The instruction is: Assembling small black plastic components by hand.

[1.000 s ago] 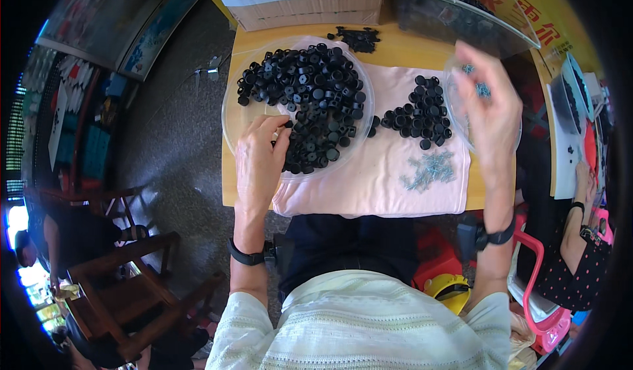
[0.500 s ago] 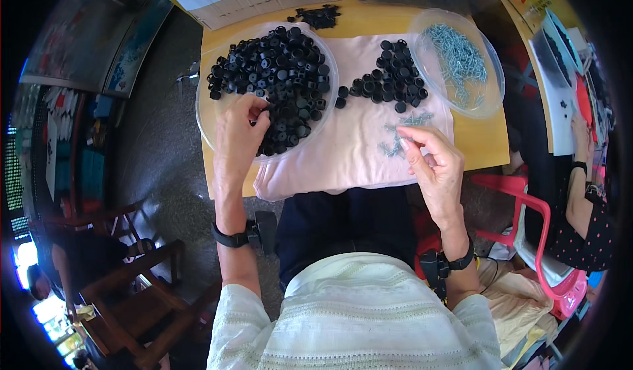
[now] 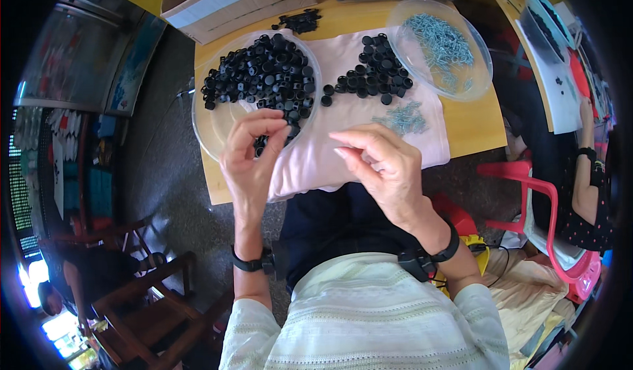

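Observation:
My left hand (image 3: 250,149) is raised over the near edge of a clear round tub (image 3: 210,133) full of small black plastic caps (image 3: 264,67). Its thumb and fingers pinch one black cap. To its right, above the pink cloth (image 3: 306,166), my right hand (image 3: 386,169) has thumb and index fingertips brought close together; whatever lies between them is too small to make out. Beyond that hand is a loose heap of small silvery screws (image 3: 403,118) on the cloth. More black caps (image 3: 372,73) form a pile farther back.
A clear round tub (image 3: 484,73) of silvery screws (image 3: 438,40) stands at the back right. Behind the left tub are a cardboard box (image 3: 237,7) and small black parts (image 3: 300,21). A red plastic chair (image 3: 550,218) and another person's arm (image 3: 585,179) are at right.
My left hand has come out of the caps toward me with one cap pinched. My right hand has moved left, away from the loose screws, toward the left hand.

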A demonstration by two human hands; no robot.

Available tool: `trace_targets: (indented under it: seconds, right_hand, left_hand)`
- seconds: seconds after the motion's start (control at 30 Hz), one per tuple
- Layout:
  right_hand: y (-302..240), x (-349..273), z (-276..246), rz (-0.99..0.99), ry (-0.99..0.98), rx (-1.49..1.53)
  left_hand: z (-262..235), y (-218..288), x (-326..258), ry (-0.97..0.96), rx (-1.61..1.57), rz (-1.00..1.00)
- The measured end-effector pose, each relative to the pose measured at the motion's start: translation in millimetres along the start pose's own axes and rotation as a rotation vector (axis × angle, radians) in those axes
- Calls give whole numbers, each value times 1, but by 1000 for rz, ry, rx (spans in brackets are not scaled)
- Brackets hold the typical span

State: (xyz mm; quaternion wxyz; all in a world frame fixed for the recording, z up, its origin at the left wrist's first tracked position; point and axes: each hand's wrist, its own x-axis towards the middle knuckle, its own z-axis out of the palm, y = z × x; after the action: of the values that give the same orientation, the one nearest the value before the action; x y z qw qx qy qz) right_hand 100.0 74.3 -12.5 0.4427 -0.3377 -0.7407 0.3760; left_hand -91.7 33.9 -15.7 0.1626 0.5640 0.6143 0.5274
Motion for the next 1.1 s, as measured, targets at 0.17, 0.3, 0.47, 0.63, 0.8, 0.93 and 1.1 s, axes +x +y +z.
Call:
trace_targets:
  seconds: [0.17, 0.3, 0.47, 0.63, 0.8, 0.93, 1.1]
  right_hand:
    - [6, 3, 5, -290, 78, -215]
    - [10, -14, -10, -195, 19, -259]
    - [21, -41, -28, -68, -8, -261]
    - [29, -48, -37, 119, -10, -237]
    - [32, -46, -42, 112, -45, -340]
    - [31, -46, -46, 185, -74, -277]
    - [28, -43, -52, 566, -44, 304]
  left_hand:
    - [27, 24, -26, -55, -607, -372]
    - [46, 30, -32, -161, -457, -354]
    - [56, 39, -31, -422, -343, -441]
    - [61, 28, -25, -272, 50, -199]
    - [78, 12, -21, -324, 182, 0]
    - [82, 10, -20, -316, 182, 21]
    - [77, 15, -21, -313, 100, -75]
